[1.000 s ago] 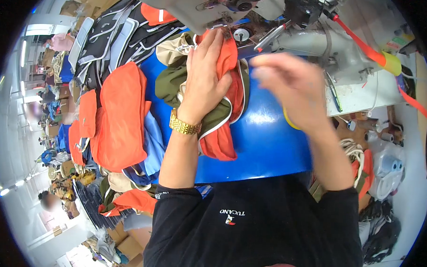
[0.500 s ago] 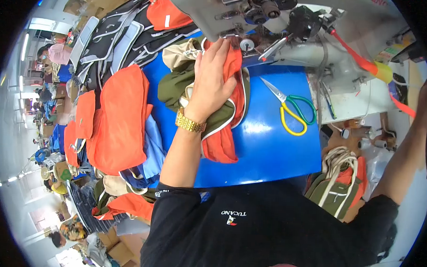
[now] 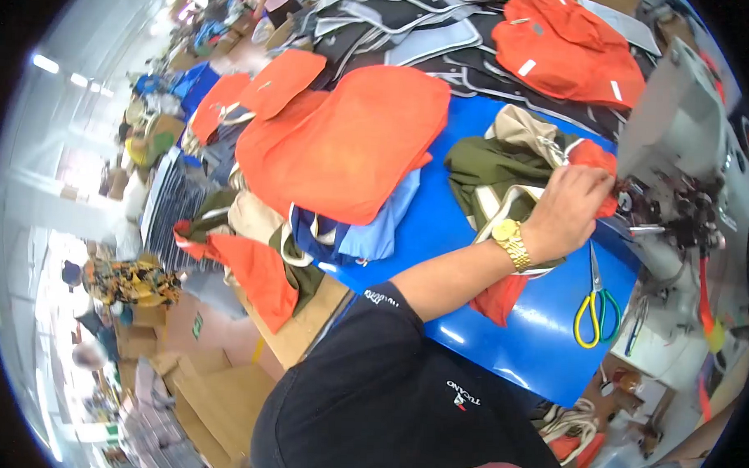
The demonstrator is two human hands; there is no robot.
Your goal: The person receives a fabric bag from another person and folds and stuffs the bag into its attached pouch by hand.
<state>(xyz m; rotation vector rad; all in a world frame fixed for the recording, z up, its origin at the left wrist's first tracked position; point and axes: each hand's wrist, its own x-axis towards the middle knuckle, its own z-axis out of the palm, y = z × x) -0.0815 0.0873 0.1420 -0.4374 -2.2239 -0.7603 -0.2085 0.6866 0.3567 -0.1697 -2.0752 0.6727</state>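
Note:
My left hand point(image 3: 567, 209), with a gold watch point(image 3: 511, 243) on its wrist, lies over an olive, beige and orange fabric bag point(image 3: 496, 168) with white trim. Its fingers curl down onto the orange cloth close to the sewing machine point(image 3: 681, 199), and the fingertips are partly hidden. The bag is bunched up on the blue tabletop point(image 3: 502, 354). Scissors point(image 3: 596, 312) with one yellow and one green handle lie to the right of my left forearm. My right hand is out of view.
Orange cloth pieces point(image 3: 353, 142) are stacked left of the bag. Black panels with grey edging point(image 3: 398, 24) and another orange piece point(image 3: 562, 47) lie at the back. Cardboard boxes point(image 3: 212, 402) stand on the floor at lower left. White cords point(image 3: 570, 426) hang at lower right.
The view has swung left, so the bag and machine appear further right. My left hand stays on the bag, its fingers now more curled. My right forearm has mostly left the view.

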